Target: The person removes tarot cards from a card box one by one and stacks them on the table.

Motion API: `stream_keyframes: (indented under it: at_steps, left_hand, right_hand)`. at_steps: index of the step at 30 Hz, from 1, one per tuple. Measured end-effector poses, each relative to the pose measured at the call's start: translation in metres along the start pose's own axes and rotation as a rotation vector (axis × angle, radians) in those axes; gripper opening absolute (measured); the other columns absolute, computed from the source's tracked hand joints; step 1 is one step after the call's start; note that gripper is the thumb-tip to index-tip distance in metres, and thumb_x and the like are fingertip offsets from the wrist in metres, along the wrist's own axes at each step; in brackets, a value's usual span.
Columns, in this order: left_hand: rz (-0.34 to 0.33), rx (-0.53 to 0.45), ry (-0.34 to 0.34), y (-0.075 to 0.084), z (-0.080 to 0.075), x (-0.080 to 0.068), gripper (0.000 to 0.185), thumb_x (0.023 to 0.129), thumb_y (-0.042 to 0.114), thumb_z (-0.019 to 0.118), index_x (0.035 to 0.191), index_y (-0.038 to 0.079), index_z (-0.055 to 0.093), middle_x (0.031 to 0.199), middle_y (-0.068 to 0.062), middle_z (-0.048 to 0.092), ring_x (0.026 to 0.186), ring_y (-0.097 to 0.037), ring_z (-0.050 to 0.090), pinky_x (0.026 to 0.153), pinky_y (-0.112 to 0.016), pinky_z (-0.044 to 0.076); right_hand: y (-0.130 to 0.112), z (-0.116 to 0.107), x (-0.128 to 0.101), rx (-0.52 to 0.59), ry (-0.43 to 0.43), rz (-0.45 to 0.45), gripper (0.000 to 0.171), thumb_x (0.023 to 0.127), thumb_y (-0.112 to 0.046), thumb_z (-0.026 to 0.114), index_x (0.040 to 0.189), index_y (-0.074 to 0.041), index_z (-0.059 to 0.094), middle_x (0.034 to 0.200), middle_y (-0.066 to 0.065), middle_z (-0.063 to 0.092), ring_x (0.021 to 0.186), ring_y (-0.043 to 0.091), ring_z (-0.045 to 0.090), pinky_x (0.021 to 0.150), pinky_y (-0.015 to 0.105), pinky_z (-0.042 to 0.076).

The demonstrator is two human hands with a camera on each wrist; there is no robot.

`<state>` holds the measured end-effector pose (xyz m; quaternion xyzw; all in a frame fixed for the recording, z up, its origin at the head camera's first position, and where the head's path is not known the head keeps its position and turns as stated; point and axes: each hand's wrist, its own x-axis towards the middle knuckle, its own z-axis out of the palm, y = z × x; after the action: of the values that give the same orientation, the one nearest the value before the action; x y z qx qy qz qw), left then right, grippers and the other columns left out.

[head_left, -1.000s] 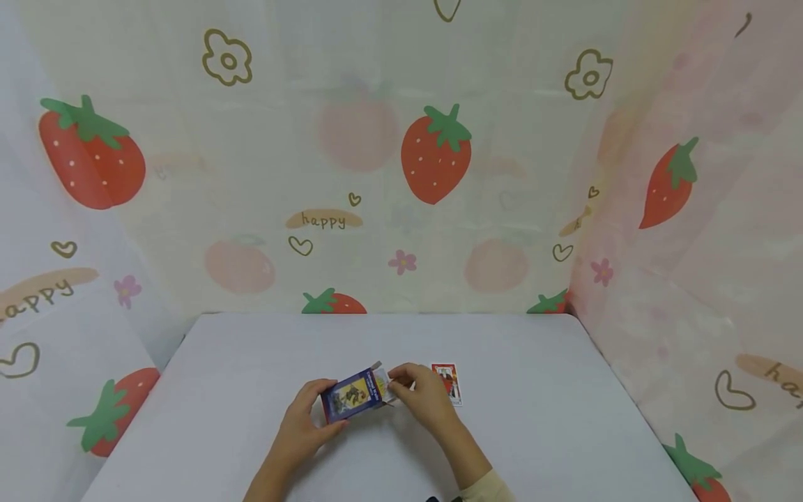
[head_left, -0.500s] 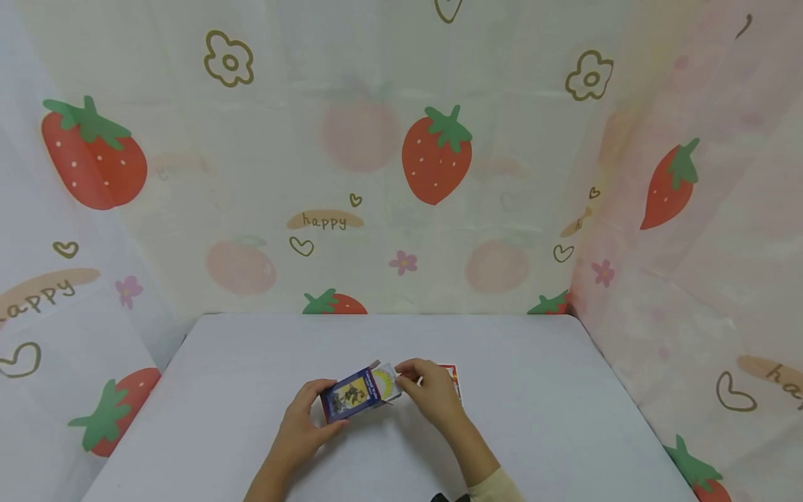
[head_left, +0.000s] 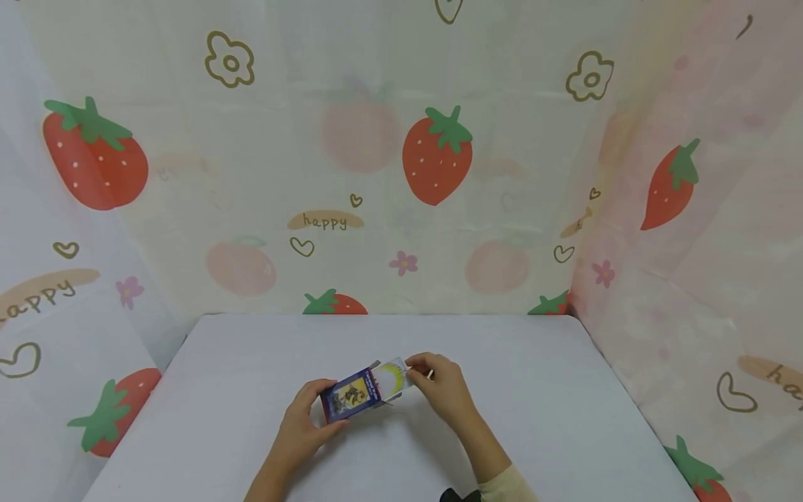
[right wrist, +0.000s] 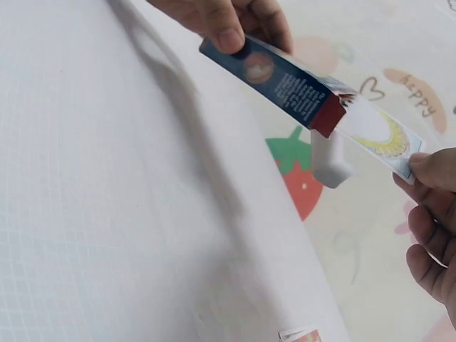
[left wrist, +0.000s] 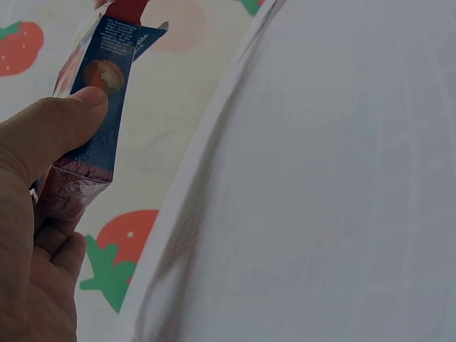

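In the head view my left hand (head_left: 304, 422) grips a small blue card box (head_left: 350, 396) by its long edges, tilted up above the table. The box's right end is open, its flap folded out. A white playing card (head_left: 392, 377) with a yellow arc printed on it sticks out of that end. My right hand (head_left: 442, 388) pinches the card's outer edge between thumb and forefinger. In the left wrist view my thumb presses the box's side panel (left wrist: 107, 107). How many cards are inside is hidden.
A white-covered table (head_left: 263, 362) lies under both hands, with strawberry-patterned curtains (head_left: 539, 153) behind and at the sides. Another card (right wrist: 305, 335) lies on the table, cut off at the right wrist view's bottom. A small white block (right wrist: 330, 162), kind unclear, shows beyond the box.
My right hand has moved right and slightly away, drawing the card farther out of the box. That hand now covers the red-bordered card on the table. My left hand has stayed put.
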<state>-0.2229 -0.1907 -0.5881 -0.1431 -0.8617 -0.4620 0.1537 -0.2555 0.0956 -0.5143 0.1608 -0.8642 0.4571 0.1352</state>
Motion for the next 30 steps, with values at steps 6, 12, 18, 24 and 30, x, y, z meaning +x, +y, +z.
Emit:
stream_keyframes:
  at_steps: [6,12,18,24,30]
  left_hand:
    - [0.002,-0.011,-0.002,-0.001,0.0,0.0,0.077,0.069,0.018,0.096,0.136,0.011,0.059,0.136,0.003,0.06,0.13,-0.02,0.057,0.113,-0.05,0.048]
    - [-0.005,-0.014,-0.003,0.0,0.0,0.0,0.077,0.069,0.018,0.096,0.136,0.012,0.059,0.135,0.003,0.06,0.13,-0.02,0.057,0.113,-0.051,0.048]
    - [-0.003,-0.015,-0.002,0.001,-0.001,0.0,0.076,0.07,0.018,0.096,0.136,0.011,0.059,0.135,0.002,0.06,0.13,-0.02,0.057,0.113,-0.051,0.048]
    - [-0.001,-0.002,0.001,0.0,-0.001,0.0,0.078,0.069,0.019,0.096,0.137,0.012,0.058,0.136,0.003,0.06,0.129,-0.02,0.057,0.112,-0.052,0.048]
    - [0.014,-0.003,0.004,-0.001,0.0,0.0,0.077,0.07,0.018,0.096,0.136,0.011,0.059,0.134,0.004,0.06,0.127,-0.018,0.057,0.112,-0.051,0.049]
  right_hand:
    - [0.004,-0.006,0.001,0.029,0.006,0.047,0.013,0.09,-0.009,0.076,0.103,-0.013,0.076,0.085,-0.005,0.069,0.077,0.009,0.058,0.065,0.02,0.051]
    - [0.005,-0.012,0.001,0.05,0.014,0.086,0.014,0.09,-0.01,0.077,0.104,-0.014,0.077,0.086,-0.005,0.068,0.077,0.011,0.058,0.064,0.02,0.051]
    - [0.005,-0.018,0.002,0.053,0.022,0.089,0.014,0.091,-0.011,0.077,0.105,-0.014,0.076,0.087,-0.005,0.069,0.079,0.011,0.059,0.066,0.02,0.052]
    - [0.006,-0.024,0.003,0.047,0.029,0.081,0.015,0.091,-0.01,0.076,0.106,-0.013,0.076,0.089,-0.004,0.069,0.082,0.011,0.06,0.07,0.021,0.054]
    - [0.011,-0.03,0.004,0.042,0.051,0.073,0.015,0.09,-0.009,0.077,0.105,-0.014,0.077,0.088,-0.005,0.07,0.082,0.011,0.059,0.069,0.021,0.053]
